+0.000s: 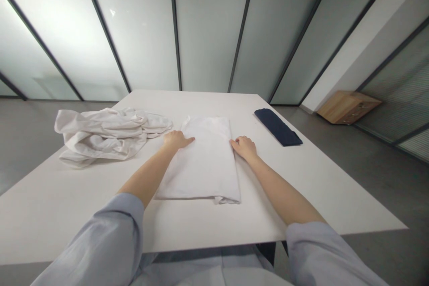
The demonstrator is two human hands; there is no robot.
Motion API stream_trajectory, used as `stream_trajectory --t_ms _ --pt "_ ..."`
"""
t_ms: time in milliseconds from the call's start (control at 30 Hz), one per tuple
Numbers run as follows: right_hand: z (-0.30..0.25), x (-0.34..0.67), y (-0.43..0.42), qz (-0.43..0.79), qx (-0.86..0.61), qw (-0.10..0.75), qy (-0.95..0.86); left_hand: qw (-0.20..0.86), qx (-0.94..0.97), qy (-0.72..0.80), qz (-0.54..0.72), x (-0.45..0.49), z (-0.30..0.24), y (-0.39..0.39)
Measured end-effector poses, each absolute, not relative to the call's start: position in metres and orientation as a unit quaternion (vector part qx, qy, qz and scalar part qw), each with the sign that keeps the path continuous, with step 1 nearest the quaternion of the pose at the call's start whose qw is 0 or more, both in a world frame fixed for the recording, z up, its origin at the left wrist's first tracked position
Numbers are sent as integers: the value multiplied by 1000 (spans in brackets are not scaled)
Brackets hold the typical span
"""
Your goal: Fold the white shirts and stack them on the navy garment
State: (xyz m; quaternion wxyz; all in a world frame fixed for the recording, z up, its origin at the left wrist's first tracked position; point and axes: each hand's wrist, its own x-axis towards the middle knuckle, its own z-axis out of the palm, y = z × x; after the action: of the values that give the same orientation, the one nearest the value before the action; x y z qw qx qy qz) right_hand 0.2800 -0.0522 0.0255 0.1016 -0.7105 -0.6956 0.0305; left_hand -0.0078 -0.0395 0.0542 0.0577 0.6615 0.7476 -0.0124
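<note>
The white cloth (206, 161) lay folded, near-right corner rumpled. At its edges, the left hand (174, 139) splayed; whether the right hand (246, 147) pinched, I couldn't tell.

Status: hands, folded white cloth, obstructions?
Left hand at left edge of folded white cloth, right hand at right edge. Lies flat, near right corner rumpled. Crumpled cloth left, navy cloth right, neither on top.

Frosted glass panels (208, 22) (dark-framed), wooden cabinet (345, 106) at right, grey floor (358, 161), white table (321, 183).
</note>
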Motion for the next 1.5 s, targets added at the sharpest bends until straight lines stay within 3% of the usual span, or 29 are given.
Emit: stream_trajectory --t_ms 267,500,633,867,1033,1200,1500 --pt "13 267 -53 75 -700 142 -696 118 707 689 105 -6 28 -46" --pt "-2 273 -45 277 -630 351 -635 477 483 624 387 2 20 -45" --pt "-6 280 -41 387 -607 423 -551 542 418 564 461 -3 14 -47" --pt "-8 291 -38 463 -517 463 -552 441 489 586 472 -14 4 -40" --pt "-9 294 -40 474 -501 430 -583 491 557 500 447 -20 9 -46" --pt "-5 297 -39 428 -521 370 -639 492 618 513 336 -25 17 -51" --pt "37 307 -36 201 -537 293 -765 158 784 546 249 -24 51 -39"
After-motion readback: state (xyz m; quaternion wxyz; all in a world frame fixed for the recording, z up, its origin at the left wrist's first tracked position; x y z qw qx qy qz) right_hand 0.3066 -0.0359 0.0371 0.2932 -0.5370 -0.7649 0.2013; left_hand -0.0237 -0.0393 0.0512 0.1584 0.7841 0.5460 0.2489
